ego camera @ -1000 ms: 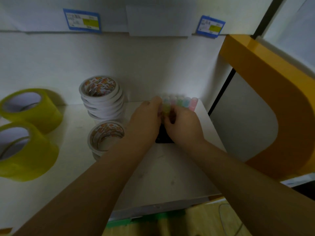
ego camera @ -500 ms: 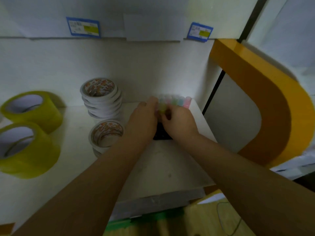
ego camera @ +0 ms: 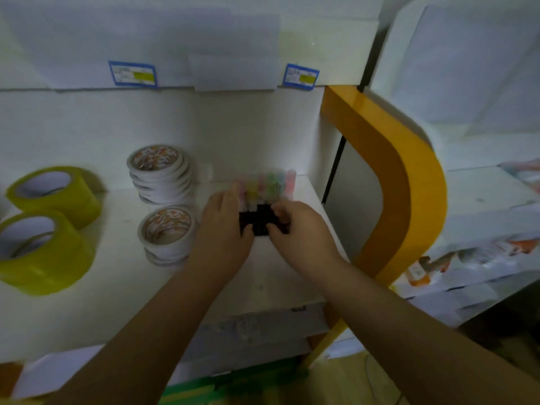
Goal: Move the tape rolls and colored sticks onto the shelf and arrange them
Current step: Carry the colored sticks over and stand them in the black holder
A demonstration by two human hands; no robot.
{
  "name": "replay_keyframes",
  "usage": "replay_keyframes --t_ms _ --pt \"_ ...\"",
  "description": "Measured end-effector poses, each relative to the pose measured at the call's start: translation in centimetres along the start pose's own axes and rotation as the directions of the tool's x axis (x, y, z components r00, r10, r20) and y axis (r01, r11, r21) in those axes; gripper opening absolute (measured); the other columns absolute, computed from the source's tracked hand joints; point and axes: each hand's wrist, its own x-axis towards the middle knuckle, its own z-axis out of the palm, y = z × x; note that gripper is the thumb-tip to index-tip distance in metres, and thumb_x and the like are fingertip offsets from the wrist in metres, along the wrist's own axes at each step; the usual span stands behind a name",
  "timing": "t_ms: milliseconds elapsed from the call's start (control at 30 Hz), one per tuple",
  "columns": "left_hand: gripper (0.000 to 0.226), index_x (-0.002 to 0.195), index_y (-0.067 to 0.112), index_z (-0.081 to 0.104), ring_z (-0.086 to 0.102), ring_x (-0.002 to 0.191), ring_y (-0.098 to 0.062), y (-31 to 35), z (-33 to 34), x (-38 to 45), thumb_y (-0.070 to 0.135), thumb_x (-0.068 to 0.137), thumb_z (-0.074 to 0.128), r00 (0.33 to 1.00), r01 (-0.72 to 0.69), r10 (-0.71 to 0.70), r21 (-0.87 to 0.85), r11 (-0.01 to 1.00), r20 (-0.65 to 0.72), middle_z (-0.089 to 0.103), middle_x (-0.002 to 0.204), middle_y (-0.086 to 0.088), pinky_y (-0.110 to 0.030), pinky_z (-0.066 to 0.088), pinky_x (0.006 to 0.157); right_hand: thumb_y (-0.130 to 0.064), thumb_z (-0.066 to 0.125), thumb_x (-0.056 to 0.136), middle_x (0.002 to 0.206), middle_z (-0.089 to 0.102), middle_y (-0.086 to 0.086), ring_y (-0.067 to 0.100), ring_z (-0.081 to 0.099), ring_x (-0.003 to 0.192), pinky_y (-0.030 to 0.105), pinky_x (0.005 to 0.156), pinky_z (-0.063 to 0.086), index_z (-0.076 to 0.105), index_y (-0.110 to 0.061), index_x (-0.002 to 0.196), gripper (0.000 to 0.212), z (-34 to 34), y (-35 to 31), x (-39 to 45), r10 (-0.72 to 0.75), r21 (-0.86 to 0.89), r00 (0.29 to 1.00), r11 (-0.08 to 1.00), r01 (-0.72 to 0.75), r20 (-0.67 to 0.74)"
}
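My left hand (ego camera: 225,229) and right hand (ego camera: 298,232) meet over the bunch of colored sticks (ego camera: 267,185), fingers of both curled around its dark lower ends, one hand on each side. The pastel tips (pink, yellow, green, blurred here) point toward the back wall, and the bunch lies on the shelf (ego camera: 117,287) near its right rear corner. Just left of my left hand I see a short stack of white tape rolls (ego camera: 168,232), with a taller stack (ego camera: 159,171) behind it. Further left, two yellow tape rolls (ego camera: 43,229) lie one in front of the other. Right of the shelf curves an orange frame (ego camera: 409,176). Two blue price labels (ego camera: 133,73) sit on the shelf edge above.
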Motion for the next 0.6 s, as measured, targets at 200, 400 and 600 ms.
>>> replay_keyframes --t_ms 200,400,600 --pt "0.067 0.146 0.016 0.041 0.042 0.127 -0.020 4.5 -1.6 -4.6 0.021 0.086 0.071 0.993 -0.059 0.050 0.077 0.995 0.109 0.049 0.138 -0.007 -0.023 0.029 0.101 -0.024 0.066 0.093 0.105 0.057 -0.014 0.002 0.054 0.096 0.014 0.085 0.043 0.065 -0.025 0.120 0.027 -5.8 1.1 -9.0 -0.043 -0.022 0.999 0.999 0.042 -0.022" --pt "0.067 0.149 0.022 0.036 0.040 0.132 -0.019 11.9 -1.4 -7.4 0.028 0.090 0.067 0.977 -0.136 0.115 0.114 0.984 0.179 0.043 0.144 -0.001 -0.026 0.031 0.106 -0.028 0.069 0.089 0.103 0.056 -0.016 0.002 0.054 0.092 0.016 0.079 0.043 0.065 -0.026 0.118 0.029 -13.7 4.8 -15.1 -0.080 -0.120 0.992 0.990 0.069 -0.094" --pt "0.065 0.148 0.022 0.038 0.038 0.133 -0.019 20.2 0.7 -10.4 0.032 0.090 0.066 0.966 -0.217 0.195 0.123 0.968 0.169 0.043 0.144 0.001 -0.024 0.028 0.105 -0.029 0.068 0.090 0.116 0.058 -0.006 0.009 0.057 0.103 0.022 0.085 0.044 0.062 -0.024 0.124 0.035 -21.1 10.2 -18.5 -0.066 -0.194 0.982 0.981 0.031 -0.175"
